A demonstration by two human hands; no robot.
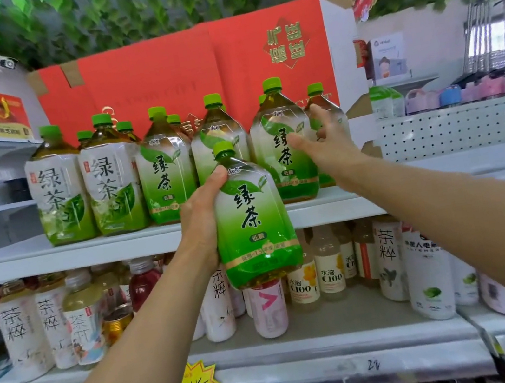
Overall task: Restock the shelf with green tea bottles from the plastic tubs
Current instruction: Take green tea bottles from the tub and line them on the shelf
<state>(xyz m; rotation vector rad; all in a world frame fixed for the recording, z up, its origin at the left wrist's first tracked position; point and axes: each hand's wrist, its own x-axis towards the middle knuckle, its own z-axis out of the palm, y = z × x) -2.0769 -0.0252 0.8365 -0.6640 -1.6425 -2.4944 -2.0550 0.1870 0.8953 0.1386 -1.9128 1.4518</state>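
- Now, head view: left hand [200,220] wraps the green tea bottle [254,221], held up just before the shelf [120,245] front edge.
- Right hand [327,145] spread at the row's right-end bottles [280,166].
- Risk: a one-handed side grip may slip; nudged bottles could topple off the edge.

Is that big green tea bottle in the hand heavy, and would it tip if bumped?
Probably heavy: the held bottle looks full nearly to its cap, and the left hand wraps its side. Its glossy label may be slippery. Standing, it likely stays put; the shelf bottles have wide bases.
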